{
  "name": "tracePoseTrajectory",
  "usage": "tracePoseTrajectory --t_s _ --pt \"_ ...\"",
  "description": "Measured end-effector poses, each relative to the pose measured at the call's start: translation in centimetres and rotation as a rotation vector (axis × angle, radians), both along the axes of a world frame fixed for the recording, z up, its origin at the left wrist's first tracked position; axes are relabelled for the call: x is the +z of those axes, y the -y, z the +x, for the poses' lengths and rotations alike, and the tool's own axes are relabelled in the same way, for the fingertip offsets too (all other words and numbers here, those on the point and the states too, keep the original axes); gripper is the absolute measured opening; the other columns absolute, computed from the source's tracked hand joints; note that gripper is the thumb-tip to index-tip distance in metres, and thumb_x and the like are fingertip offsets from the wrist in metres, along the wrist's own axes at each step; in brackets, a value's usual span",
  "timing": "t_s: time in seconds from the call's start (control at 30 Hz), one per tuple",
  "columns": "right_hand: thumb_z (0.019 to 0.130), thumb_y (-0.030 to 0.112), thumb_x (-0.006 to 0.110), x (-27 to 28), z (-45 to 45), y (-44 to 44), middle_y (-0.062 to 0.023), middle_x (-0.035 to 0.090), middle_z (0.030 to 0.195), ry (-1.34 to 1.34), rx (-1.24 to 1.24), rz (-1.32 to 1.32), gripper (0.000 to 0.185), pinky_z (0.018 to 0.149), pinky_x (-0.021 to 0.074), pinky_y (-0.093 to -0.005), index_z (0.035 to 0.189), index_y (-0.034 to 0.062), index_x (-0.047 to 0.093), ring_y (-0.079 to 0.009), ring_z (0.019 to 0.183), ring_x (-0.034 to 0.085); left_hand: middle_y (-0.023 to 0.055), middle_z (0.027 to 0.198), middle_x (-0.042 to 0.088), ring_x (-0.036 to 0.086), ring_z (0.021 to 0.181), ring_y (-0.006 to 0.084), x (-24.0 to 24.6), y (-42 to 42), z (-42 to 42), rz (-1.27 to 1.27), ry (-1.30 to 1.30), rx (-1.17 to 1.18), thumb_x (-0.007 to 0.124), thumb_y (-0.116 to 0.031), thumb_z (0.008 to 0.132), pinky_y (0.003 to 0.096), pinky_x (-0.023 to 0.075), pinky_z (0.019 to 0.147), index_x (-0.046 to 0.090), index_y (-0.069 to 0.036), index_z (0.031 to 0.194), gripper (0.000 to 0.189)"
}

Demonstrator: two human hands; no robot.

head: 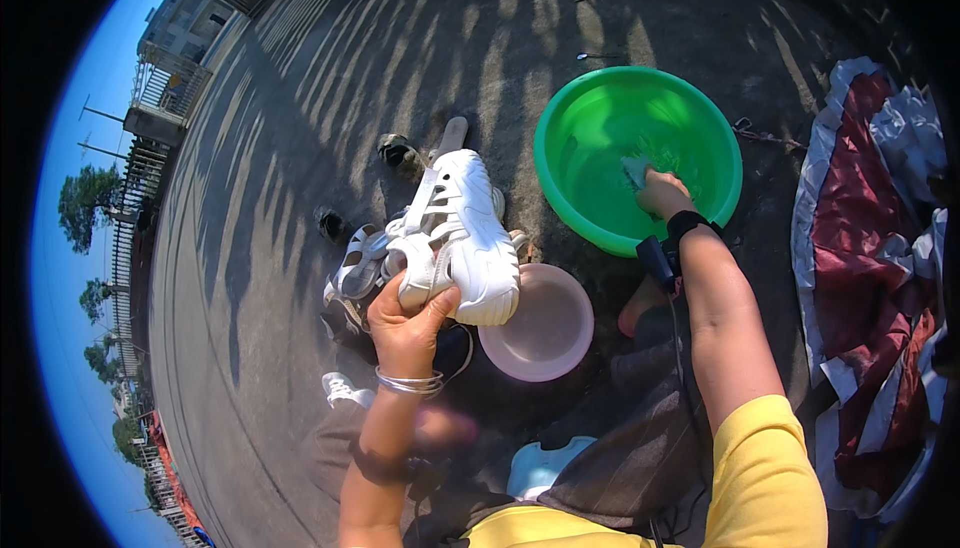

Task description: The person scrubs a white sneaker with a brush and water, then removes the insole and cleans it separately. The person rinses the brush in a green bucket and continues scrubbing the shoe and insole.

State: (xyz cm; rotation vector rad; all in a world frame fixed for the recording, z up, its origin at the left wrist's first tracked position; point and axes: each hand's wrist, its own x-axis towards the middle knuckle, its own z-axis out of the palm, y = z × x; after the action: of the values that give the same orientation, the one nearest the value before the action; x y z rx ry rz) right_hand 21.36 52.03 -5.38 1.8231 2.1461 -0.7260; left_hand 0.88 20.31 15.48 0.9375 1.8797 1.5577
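Note:
My left hand (pixel 409 323) grips a white strappy sandal (pixel 469 240) by its heel end, with the side of its thick sole turned towards me. My right hand (pixel 664 194) is down inside a large green plastic basin (pixel 551 173) of water, closed on a pale cloth or brush (pixel 636 171); which of the two cannot be told. Below the green basin stands a small pink basin (pixel 581 323), partly hidden behind the sandal. Beside and behind my left hand lie more shoes, among them a grey and white sandal (pixel 360 263).
A white sneaker (pixel 346 390) lies near my left leg, and a light blue plastic stool (pixel 546 465) is between my legs. Red and white sheeting (pixel 855 218) is heaped at the right. Dark small items (pixel 399 152) lie on the concrete ground beyond the shoes.

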Motion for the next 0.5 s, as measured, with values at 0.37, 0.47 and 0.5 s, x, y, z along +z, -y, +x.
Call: tracePoseTrajectory --t_s 0.37,0.47,0.5 --pt "0.094 0.037 0.056 18.1 -1.2 4.7 -0.0032 0.064 0.088 -1.221 -0.016 -0.428 0.042 0.058 0.0499 -0.0256 0.121 0.0054 0.060 -0.0121 0.073 0.062 0.0012 0.087 0.069 0.062 0.076 0.0077 -1.6 -6.1 2.3 0.128 -0.035 -0.080 0.076 0.000 0.075 0.0228 0.0503 0.071 0.068 0.000 0.098 0.024" --pt "0.092 0.039 0.057 21.8 -2.7 10.5 -0.0105 0.065 0.093 -1.262 0.277 -0.056 0.053 0.076 0.0506 -0.0307 0.133 0.0062 0.053 -0.0182 0.085 0.063 0.0010 0.087 0.069 0.062 0.076 0.0075 -2.4 -7.5 3.0 0.088 -0.042 -0.109 0.076 0.001 0.074 0.0231 0.0502 0.073 0.069 -0.001 0.096 0.023" --pt "0.091 0.041 0.058 21.9 -3.0 12.0 -0.0139 0.064 0.095 -1.170 0.345 0.054 0.056 0.082 0.0496 -0.0336 0.135 0.0078 0.051 -0.0220 0.090 0.063 0.0003 0.086 0.068 0.061 0.077 0.0072 -2.6 -7.6 3.3 0.123 -0.036 -0.164 0.075 0.002 0.075 0.0232 0.0502 0.073 0.068 -0.002 0.095 0.021"
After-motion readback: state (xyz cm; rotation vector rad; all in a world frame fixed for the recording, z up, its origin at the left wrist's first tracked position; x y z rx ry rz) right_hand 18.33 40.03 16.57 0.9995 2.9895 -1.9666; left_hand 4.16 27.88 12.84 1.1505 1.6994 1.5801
